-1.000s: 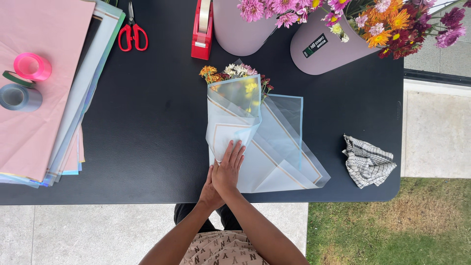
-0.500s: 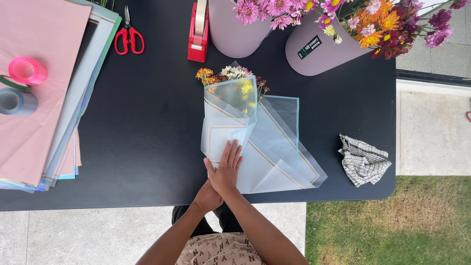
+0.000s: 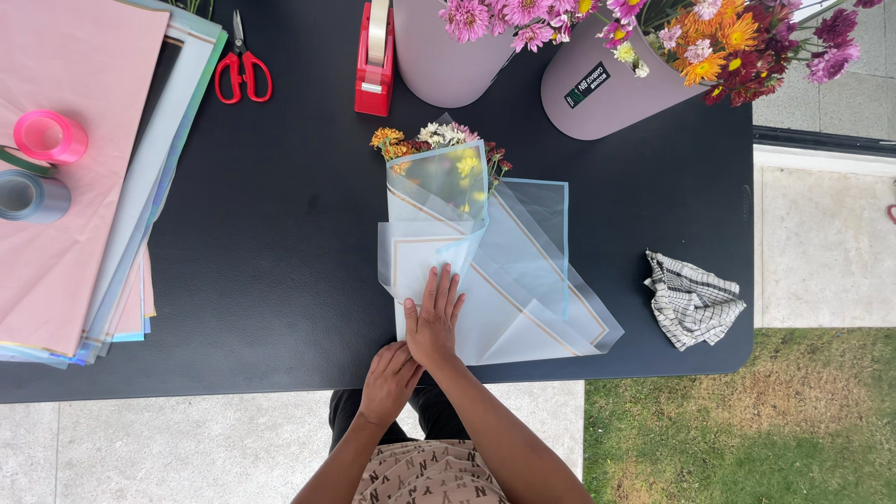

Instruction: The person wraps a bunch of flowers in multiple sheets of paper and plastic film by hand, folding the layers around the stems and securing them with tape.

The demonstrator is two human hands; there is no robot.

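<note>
Almost nothing moved since earlier frame: I see right hand (image 3: 435, 322) still flat, fingers spread, pressing wrapping sheet (image 3: 495, 280) over small bouquet (image 3: 434, 140) at table (image 3: 280, 233) centre. Left hand (image 3: 387, 381) loosely curled at sheet's lower edge, holding nothing I can tell. Fold seems held in place.

Hidden and cut off

Wrap (image 3: 485, 271) hides the flower stems; left hand (image 3: 390, 378) fingertips tuck under the right hand (image 3: 434, 322); vases (image 3: 597, 89) cropped at top.
</note>
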